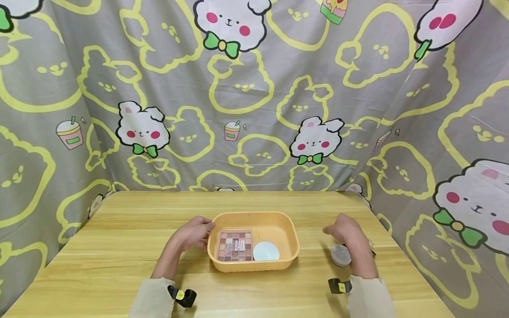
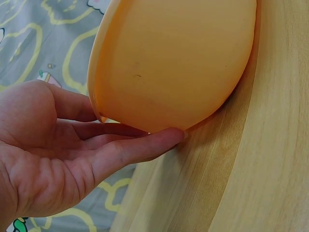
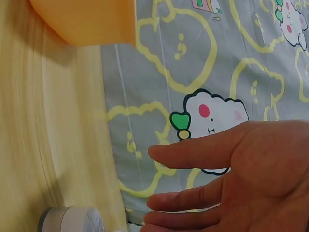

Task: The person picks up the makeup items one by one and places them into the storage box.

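A yellow-orange plastic basin [image 1: 292,247] stands on the table. In it lie an eyeshadow palette [image 1: 235,246] with a grid of coloured squares and a white round disc [image 1: 266,251]. My left hand [image 1: 195,231] is at the basin's left end. In the left wrist view, the thumb and fingers of that hand [image 2: 72,150] pinch the basin's end [image 2: 169,67] at its rim. To the right of the basin, my right hand [image 1: 345,229] hovers with fingers extended, holding nothing. Close by it stands a small round jar [image 1: 340,255], also partly seen in the right wrist view.
Beside the jar, a small dark and tan item [image 1: 370,243] is mostly hidden behind the right forearm. A patterned grey curtain [image 1: 254,119] encloses the wooden table [image 1: 131,212] at the back and sides. Each wrist wears a small black camera [image 1: 184,297].
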Action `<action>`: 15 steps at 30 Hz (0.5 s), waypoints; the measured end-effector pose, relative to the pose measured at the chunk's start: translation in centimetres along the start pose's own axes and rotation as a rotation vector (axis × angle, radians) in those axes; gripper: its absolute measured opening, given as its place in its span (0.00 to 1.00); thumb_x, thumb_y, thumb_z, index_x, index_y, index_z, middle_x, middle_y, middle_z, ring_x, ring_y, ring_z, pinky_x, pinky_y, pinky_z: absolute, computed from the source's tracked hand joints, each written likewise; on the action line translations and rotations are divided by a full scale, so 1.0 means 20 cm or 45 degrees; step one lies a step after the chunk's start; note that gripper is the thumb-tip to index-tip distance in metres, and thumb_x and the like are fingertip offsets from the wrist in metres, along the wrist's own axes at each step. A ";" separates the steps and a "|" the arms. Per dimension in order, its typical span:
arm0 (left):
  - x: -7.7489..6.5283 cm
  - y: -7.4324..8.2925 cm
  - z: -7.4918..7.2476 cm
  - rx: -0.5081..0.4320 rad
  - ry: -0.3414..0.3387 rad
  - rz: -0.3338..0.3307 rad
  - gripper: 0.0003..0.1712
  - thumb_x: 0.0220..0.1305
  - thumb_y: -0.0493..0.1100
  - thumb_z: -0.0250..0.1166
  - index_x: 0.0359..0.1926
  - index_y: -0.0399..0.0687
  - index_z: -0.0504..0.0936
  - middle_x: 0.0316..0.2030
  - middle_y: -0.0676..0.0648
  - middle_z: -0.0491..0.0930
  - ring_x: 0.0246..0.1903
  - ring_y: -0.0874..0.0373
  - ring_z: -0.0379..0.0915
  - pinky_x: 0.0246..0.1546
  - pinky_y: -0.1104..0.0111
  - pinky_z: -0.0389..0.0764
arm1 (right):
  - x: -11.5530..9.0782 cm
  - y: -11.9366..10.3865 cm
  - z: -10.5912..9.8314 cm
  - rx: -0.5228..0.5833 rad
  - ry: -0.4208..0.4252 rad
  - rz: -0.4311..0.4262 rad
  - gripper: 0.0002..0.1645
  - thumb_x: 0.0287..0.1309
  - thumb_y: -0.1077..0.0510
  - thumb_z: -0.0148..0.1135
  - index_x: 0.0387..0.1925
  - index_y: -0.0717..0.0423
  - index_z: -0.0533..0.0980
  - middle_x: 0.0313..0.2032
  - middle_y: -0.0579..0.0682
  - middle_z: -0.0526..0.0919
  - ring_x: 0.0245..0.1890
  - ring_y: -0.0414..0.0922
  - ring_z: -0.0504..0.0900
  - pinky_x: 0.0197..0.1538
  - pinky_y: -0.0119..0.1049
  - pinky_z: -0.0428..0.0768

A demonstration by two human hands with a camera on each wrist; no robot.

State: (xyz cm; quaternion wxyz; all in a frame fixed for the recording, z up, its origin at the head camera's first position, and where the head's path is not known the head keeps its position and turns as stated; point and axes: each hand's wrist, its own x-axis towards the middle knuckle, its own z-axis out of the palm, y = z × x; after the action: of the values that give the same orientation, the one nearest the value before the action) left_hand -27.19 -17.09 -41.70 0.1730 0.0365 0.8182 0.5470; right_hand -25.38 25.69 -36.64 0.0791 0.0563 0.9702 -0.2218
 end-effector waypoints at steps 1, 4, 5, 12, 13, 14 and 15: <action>0.00 0.00 0.00 0.002 0.000 0.001 0.25 0.78 0.40 0.47 0.63 0.23 0.73 0.50 0.36 0.82 0.45 0.50 0.82 0.37 0.58 0.87 | 0.00 0.01 0.00 -0.006 0.005 0.001 0.29 0.62 0.53 0.64 0.48 0.80 0.74 0.42 0.69 0.81 0.36 0.55 0.77 0.41 0.48 0.79; 0.00 0.00 0.00 0.006 -0.001 0.000 0.25 0.79 0.41 0.47 0.63 0.23 0.73 0.50 0.36 0.82 0.46 0.49 0.82 0.37 0.58 0.87 | 0.00 0.02 0.01 -0.029 0.008 0.006 0.27 0.61 0.53 0.65 0.44 0.78 0.76 0.39 0.67 0.81 0.35 0.54 0.77 0.41 0.48 0.80; 0.00 0.00 0.00 0.007 -0.002 0.000 0.25 0.79 0.41 0.47 0.63 0.23 0.73 0.51 0.36 0.82 0.46 0.49 0.82 0.37 0.58 0.87 | 0.00 0.03 0.01 -0.036 0.002 0.012 0.27 0.61 0.53 0.66 0.44 0.79 0.76 0.39 0.67 0.81 0.35 0.55 0.77 0.42 0.49 0.80; -0.01 0.00 0.00 0.001 -0.010 0.002 0.24 0.79 0.41 0.47 0.62 0.24 0.74 0.50 0.36 0.82 0.45 0.50 0.82 0.37 0.59 0.87 | 0.00 0.05 0.02 -0.050 -0.078 0.067 0.42 0.59 0.52 0.68 0.59 0.85 0.66 0.56 0.80 0.73 0.52 0.69 0.77 0.55 0.58 0.79; -0.01 0.00 0.00 -0.001 -0.010 0.001 0.24 0.79 0.41 0.46 0.62 0.24 0.74 0.49 0.36 0.82 0.45 0.50 0.82 0.36 0.59 0.87 | 0.00 0.05 0.02 -0.046 -0.091 0.076 0.44 0.59 0.52 0.68 0.61 0.85 0.64 0.58 0.81 0.71 0.54 0.70 0.76 0.56 0.59 0.79; -0.01 0.00 0.00 -0.002 -0.011 0.000 0.24 0.79 0.41 0.46 0.61 0.25 0.75 0.49 0.36 0.82 0.44 0.51 0.82 0.36 0.59 0.87 | 0.00 0.05 0.03 -0.034 -0.104 0.086 0.46 0.59 0.53 0.68 0.63 0.85 0.61 0.59 0.82 0.69 0.56 0.72 0.75 0.57 0.59 0.78; -0.01 0.00 0.00 -0.003 -0.011 -0.002 0.24 0.79 0.41 0.46 0.61 0.25 0.75 0.49 0.36 0.82 0.44 0.51 0.82 0.36 0.59 0.87 | 0.00 0.05 0.03 -0.026 -0.116 0.097 0.48 0.59 0.53 0.68 0.65 0.85 0.59 0.60 0.83 0.67 0.57 0.73 0.73 0.58 0.60 0.78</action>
State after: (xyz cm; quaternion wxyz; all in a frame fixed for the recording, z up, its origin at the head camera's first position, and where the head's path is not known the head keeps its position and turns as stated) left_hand -27.07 -17.19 -41.58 0.1771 0.0382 0.8168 0.5478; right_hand -25.07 26.32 -37.53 0.1319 0.0822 0.9651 -0.2110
